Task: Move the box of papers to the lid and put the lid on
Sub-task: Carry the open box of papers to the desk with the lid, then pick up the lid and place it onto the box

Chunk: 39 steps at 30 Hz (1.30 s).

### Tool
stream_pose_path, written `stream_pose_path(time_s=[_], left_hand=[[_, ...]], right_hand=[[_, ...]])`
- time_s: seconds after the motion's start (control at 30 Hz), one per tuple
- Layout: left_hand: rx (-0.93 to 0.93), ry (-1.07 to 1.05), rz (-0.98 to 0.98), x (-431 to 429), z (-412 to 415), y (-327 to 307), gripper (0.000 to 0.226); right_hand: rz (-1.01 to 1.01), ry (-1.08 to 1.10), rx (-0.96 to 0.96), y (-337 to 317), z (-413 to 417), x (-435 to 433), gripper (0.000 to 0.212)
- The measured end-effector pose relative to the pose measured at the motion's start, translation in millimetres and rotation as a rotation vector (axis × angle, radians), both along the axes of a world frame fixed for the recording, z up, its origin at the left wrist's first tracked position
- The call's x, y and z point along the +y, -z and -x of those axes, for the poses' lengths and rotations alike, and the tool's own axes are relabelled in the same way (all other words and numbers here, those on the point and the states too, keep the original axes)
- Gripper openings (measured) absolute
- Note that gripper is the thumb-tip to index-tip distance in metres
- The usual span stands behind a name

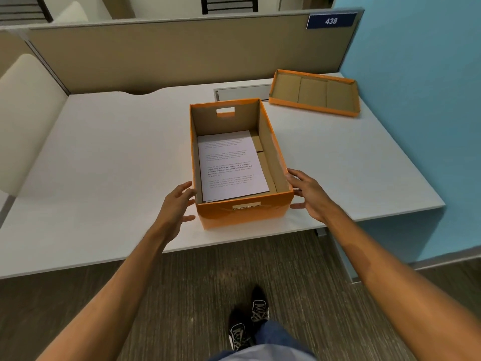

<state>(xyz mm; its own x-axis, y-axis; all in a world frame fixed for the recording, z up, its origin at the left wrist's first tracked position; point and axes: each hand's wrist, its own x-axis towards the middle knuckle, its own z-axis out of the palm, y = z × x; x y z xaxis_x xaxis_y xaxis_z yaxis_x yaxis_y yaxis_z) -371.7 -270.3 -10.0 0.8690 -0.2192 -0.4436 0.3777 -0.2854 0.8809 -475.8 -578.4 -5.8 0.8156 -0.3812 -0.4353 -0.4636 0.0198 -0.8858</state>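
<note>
Pointing away lengthwise — box (240,162) — lid (315,93) far-right.

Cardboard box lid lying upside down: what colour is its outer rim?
Orange, head view.

Glossy orange cardboard box (242,213) – raw brown inside; matt desk (104,157).

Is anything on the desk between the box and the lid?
Nothing visible. The box sits near the desk's front edge, the lid at the far right, upside down; only bare desk and a flush grey panel lie between.
</note>
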Motion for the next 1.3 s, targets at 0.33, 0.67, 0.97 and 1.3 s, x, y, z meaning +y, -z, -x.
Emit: stream_pose_path(time_s=[0.33,0.67,0.97,1.3], left_hand=[[-0.717,0.118,-0.332,-65.3,-4.2,-46.0,0.068],[-0.802,0.363,-0.251,-191.5,5.3,-73.5,0.052],[-0.749,0.362,-0.243,-300.6,-6.2,-81.5,0.051],[-0.724,0.336,-0.315,-371.1,-56.6,-77.8,0.051]], right_hand=[[0.239,0.062,-0.110,-15.5,4.6,-38.6,0.042],[0.367,0.060,-0.192,-44.2,7.8,-123.7,0.034],[0.467,0.033,-0.206,-57.2,-3.2,-244.2,0.030],[0.488,0.039,-0.176,-48.9,-45.3,-335.7,0.031]])
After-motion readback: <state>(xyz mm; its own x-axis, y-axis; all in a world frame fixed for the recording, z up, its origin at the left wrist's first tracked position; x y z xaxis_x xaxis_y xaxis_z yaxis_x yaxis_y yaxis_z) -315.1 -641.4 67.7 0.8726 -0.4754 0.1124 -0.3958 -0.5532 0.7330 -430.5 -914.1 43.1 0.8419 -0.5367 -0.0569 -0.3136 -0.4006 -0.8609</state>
